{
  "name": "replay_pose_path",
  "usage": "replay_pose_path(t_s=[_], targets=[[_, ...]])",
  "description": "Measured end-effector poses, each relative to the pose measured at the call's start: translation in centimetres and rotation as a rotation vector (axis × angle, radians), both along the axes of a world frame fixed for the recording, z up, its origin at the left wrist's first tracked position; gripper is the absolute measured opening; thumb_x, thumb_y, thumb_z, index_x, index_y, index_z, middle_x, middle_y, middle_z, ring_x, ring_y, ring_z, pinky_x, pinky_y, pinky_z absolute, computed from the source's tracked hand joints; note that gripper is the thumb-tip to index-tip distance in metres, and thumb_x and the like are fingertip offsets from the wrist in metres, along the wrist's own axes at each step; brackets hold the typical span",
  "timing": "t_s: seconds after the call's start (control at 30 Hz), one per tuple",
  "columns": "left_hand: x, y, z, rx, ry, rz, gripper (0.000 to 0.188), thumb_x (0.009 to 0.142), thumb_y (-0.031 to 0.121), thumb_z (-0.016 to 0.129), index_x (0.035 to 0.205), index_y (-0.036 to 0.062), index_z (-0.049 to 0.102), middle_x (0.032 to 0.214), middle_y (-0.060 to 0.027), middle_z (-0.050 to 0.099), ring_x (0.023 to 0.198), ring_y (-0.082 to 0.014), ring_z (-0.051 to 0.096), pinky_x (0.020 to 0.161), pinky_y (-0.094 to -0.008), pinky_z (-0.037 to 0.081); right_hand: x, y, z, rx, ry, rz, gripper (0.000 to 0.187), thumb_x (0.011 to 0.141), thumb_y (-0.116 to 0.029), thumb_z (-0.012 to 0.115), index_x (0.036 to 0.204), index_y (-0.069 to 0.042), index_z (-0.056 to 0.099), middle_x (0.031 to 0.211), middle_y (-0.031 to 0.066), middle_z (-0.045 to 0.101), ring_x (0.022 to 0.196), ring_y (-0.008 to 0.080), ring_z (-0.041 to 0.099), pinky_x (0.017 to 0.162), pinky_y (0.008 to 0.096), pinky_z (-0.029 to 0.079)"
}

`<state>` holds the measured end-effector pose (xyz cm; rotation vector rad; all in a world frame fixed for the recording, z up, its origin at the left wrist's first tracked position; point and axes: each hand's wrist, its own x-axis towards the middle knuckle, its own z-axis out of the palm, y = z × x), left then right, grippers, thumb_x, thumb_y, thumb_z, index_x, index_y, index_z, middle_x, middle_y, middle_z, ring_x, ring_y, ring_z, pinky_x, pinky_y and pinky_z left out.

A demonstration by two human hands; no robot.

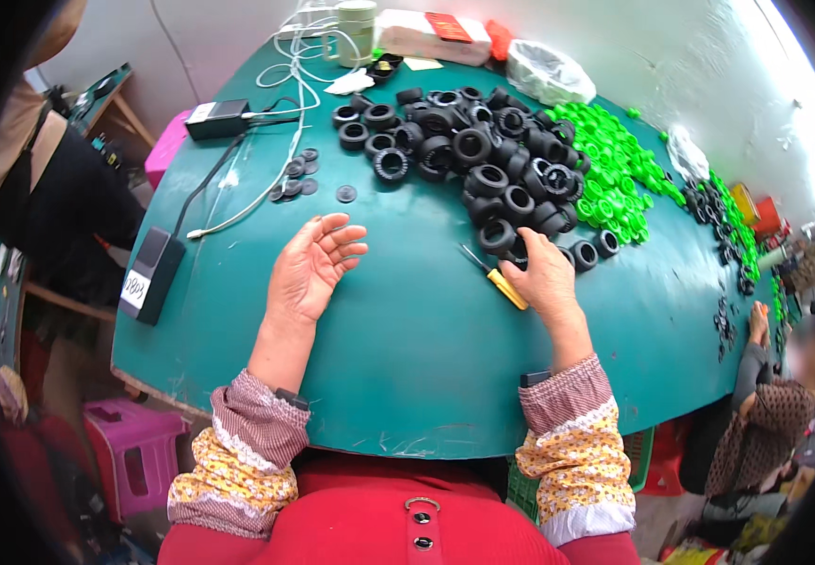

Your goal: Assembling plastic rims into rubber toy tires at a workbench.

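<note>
Above the left part of the green table, my left hand (310, 266) is turned palm up. Its fingers are loosely bent and apart, with nothing in them. My right hand (545, 274) is at the near edge of a heap of small black rubber tires (486, 179). Thumb and fingers there close around one black tire (515, 251), which they partly cover. Just left of that hand lies a screwdriver (506, 287) with a yellow handle, its tip pointing toward the heap. Bright green wheel hubs (612, 169) are piled against the tires on the right.
Several flat black discs (296, 177) lie near a white cable (276, 193). Two black power adapters (151, 273) sit at the table's left. A mug (356, 33), a tissue pack (431, 38) and a plastic bag (549, 72) stand along the back. Another person (770, 414) sits at the right.
</note>
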<state>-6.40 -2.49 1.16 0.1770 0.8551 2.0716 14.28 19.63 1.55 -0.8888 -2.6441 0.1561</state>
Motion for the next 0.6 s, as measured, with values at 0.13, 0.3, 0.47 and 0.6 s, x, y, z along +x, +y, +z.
replay_pose_path(t_s=[0.13,0.3,0.47,0.6], targets=[[2.4,1.5,-0.7,-0.037,0.019,-0.171,0.027,0.089,0.022,0.041,0.099,-0.0006,0.053,0.091,-0.0171,0.061,0.078,-0.0242,0.061,0.064,-0.0306,0.051,1.0,-0.2,0.9,-0.038,-0.001,-0.079,0.048,0.066,-0.028,0.063,0.105,-0.004,0.051,0.092,0.0126,0.056,0.087,0.0278,0.056,0.075,0.0377,0.046],[6.5,3.3,-0.9,-0.084,0.126,-0.379,0.027,0.088,0.023,0.044,0.101,0.0002,0.051,0.092,-0.0156,0.061,0.076,-0.0208,0.061,0.062,-0.0261,0.05,2.6,-1.1,2.5,-0.072,0.166,-0.074,0.043,0.067,-0.032,0.062,0.098,-0.004,0.056,0.089,0.0143,0.057,0.086,0.0288,0.057,0.073,0.0383,0.046],[8.0,2.8,-0.2,-0.272,0.465,-0.426,0.03,0.086,0.022,0.048,0.108,0.0006,0.049,0.095,-0.0113,0.059,0.075,-0.0162,0.06,0.06,-0.0209,0.047,0.4,-6.7,2.2,-0.091,0.178,0.215,0.028,0.062,-0.021,0.062,0.082,-0.004,0.053,0.087,0.0163,0.054,0.085,0.0317,0.053,0.071,0.0403,0.045],[7.7,2.9,-0.5,-0.217,0.973,-0.231,0.032,0.078,0.008,0.056,0.109,-0.001,0.05,0.092,-0.0065,0.058,0.069,-0.0092,0.054,0.06,-0.0201,0.044,-0.6,-9.8,3.1,-0.145,0.133,0.304,0.034,0.061,-0.022,0.066,0.085,-0.002,0.052,0.084,0.0164,0.049,0.083,0.0318,0.051,0.07,0.0386,0.045]])
